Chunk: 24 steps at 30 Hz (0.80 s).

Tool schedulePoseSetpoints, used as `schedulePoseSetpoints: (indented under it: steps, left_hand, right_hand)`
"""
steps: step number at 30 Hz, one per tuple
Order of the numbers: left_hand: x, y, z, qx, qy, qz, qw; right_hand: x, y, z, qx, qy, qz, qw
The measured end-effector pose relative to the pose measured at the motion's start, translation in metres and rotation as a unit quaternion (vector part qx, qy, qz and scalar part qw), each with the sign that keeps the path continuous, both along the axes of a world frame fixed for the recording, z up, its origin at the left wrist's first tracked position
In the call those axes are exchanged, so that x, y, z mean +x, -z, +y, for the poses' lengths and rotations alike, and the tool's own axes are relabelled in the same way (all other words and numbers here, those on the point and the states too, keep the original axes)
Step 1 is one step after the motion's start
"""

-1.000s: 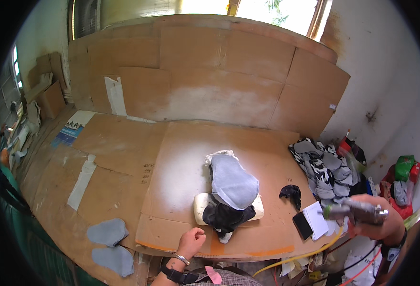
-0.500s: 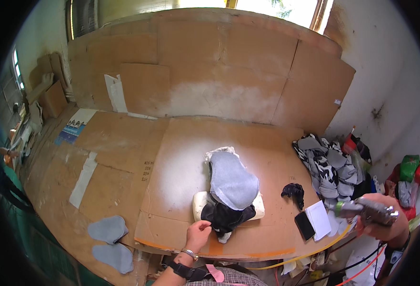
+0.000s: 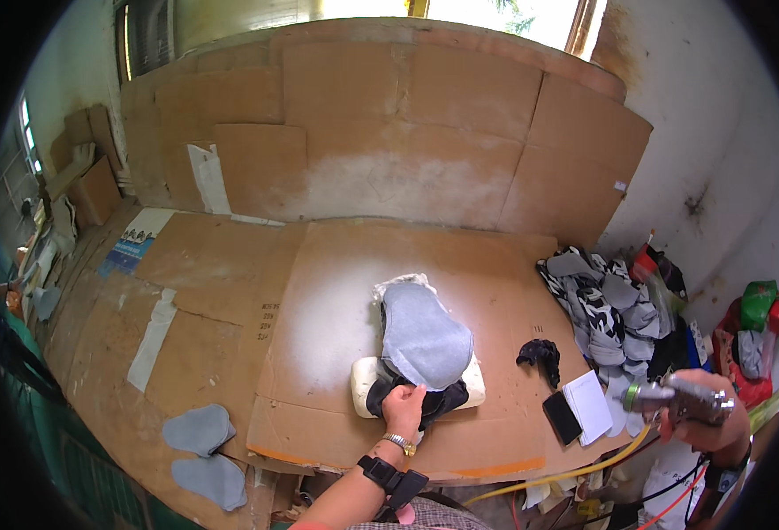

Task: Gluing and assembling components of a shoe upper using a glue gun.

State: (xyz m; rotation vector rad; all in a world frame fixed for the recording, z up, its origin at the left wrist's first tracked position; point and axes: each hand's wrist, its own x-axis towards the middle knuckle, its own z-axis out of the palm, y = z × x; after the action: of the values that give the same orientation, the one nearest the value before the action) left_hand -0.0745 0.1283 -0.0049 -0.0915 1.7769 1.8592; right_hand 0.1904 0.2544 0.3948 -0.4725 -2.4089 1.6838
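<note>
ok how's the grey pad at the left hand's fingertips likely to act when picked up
The grey pad looks thin for its width, so it's probably light. Its matte, cloth-like face suggests it won't be very slippery. Being broad and flattish, it seems unlikely to roll, though how far it would bend can't be told from here.

1. Grey pad [image 3: 427,337]: matt, felt-like cloth with a slight nap.
2. Beneath the pad's near end: black cloth [image 3: 444,405], soft and dull, over a smooth cream block [image 3: 363,389].
3. Around the pad: brown cardboard sheet [image 3: 319,424], matt paper — powdery white to the pad's left.
4. Well left of the pad: two grey pieces [image 3: 199,429], matt cloth too.
5. Right of the pad: gun-shaped tool [image 3: 694,403], shiny metal; nearer the pad, smooth white paper [image 3: 587,406].
6. On the pad's near side: watch [image 3: 397,440] — polished metal band.
</note>
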Motion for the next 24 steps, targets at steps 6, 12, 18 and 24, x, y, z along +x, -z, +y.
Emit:
schedulePoseSetpoints:
  steps: [6, 12, 18, 24]
  left_hand:
    - [-0.006, -0.058, -0.012, 0.198, -0.032, -0.065, 0.977]
    - [-0.079, -0.122, -0.082, 0.304, -0.077, -0.037, 0.949]
    - [-0.184, -0.093, -0.188, 0.318, -0.208, 0.112, 0.918]
    - [-0.225, 0.037, -0.264, 0.143, -0.302, 0.027, 0.942]
  right_hand:
    - [0.003, 0.023, -0.001, 0.002, 0.077, 0.016, 0.997]
    - [-0.003, 0.050, -0.010, -0.055, 0.075, 0.023, 0.995]
    - [-0.008, 0.079, -0.033, -0.053, 0.038, -0.021, 0.998]
    - [0.003, 0.082, -0.077, -0.082, 0.107, -0.074, 0.988]
